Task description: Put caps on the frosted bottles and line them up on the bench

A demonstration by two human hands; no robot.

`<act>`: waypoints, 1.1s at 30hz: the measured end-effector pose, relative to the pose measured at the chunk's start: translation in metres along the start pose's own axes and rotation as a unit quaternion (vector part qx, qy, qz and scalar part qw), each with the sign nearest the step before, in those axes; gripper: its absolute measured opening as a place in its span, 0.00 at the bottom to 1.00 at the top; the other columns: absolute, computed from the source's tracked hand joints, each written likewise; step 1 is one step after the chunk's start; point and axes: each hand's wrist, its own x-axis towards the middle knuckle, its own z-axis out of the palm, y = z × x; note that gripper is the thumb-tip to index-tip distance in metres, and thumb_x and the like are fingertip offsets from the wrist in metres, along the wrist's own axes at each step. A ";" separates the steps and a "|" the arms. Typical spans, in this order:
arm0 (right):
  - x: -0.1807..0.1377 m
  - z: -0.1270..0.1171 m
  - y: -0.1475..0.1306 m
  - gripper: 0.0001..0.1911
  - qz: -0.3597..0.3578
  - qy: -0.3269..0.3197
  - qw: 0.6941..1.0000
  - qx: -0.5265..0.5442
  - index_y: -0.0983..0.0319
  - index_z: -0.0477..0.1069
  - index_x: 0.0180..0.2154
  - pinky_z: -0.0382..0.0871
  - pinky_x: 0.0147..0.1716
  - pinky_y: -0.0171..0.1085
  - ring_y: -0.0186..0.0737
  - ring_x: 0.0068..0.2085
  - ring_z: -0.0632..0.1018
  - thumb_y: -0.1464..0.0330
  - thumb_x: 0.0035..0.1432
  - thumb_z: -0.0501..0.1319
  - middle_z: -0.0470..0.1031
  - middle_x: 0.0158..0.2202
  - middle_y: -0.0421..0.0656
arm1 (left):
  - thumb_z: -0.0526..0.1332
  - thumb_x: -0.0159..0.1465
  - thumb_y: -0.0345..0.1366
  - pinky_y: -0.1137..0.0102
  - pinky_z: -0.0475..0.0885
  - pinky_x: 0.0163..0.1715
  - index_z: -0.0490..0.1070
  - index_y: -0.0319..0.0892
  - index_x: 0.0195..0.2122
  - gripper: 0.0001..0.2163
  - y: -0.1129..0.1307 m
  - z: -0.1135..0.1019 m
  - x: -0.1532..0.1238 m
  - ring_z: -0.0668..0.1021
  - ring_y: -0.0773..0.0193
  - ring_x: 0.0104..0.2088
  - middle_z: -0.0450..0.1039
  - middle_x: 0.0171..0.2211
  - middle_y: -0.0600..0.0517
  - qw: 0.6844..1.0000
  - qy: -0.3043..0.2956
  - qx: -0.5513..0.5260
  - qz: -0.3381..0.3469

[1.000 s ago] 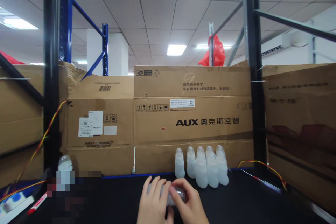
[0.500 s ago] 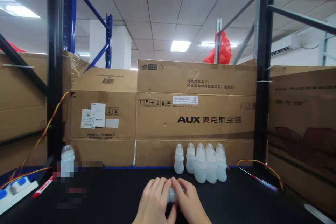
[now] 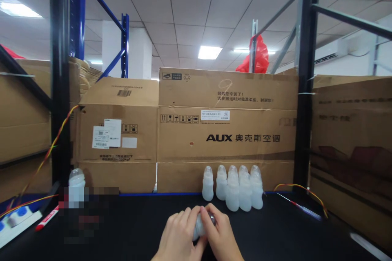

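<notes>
Between my two hands, low in the middle of the view, is a whitish baby bottle (image 3: pixel 199 227) with a clear cap. My left hand (image 3: pixel 179 232) is wrapped round its body from the left, hiding most of it. My right hand (image 3: pixel 221 230) closes over the capped end, with thumb and fingers against it. The bottle lies tilted, its cap toward the upper right. Beyond my hands, several similar bottles (image 3: pixel 232 195) stand upright in a group on the black table (image 3: pixel 128 224).
Another bottle (image 3: pixel 76 183) stands at the left beside a pixelated patch. A red marker (image 3: pixel 47 218) and a white power strip (image 3: pixel 21 228) lie at the left. A thin screwdriver (image 3: pixel 306 210) is at the right. Cardboard (image 3: pixel 226 151) walls the back; dark posts (image 3: pixel 59 89) rise at the sides.
The bottle in my hands has tilted, and more of its body and cap now shows. Both hands remain on it. The view has shifted slightly.
</notes>
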 end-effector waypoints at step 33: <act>0.001 -0.009 0.017 0.28 -0.038 0.007 0.975 -0.220 0.61 0.67 0.60 0.70 0.57 0.48 0.51 0.57 0.76 0.75 0.58 0.54 0.70 0.60 0.53 | 0.54 0.70 0.39 0.58 0.71 0.48 0.71 0.47 0.50 0.11 -0.005 -0.044 0.014 0.80 0.52 0.47 0.79 0.47 0.49 0.985 -0.099 -0.047 -0.130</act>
